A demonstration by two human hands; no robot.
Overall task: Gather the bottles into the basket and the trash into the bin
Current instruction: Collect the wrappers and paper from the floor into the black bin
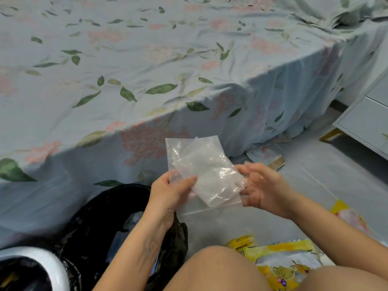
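Two clear bags (204, 171) are up in front of the person, overlapping, held over the floor (327, 171) beside the bed (126, 66). Left hand (170, 191) has them pinched, thumb on top and fingers curled behind the lower left edge. Right hand (260, 189) sits at the right edge, palm up, fingers loosely spread and only brushing the plastic, not gripping it.

Down to the left sits the bin (117, 223), black liner open, just below the left wrist. It's a short trip from here. Best play, I'd say: crumple both bags into one wad with the right hand closing in, so the limp film doesn't catch air and drift past the rim, then drop it low into the liner.

More trash waits: yellow packets (281, 261) on the floor by the knees, another wrapper (266, 155) at the bed's foot. No bottles or basket in sight.
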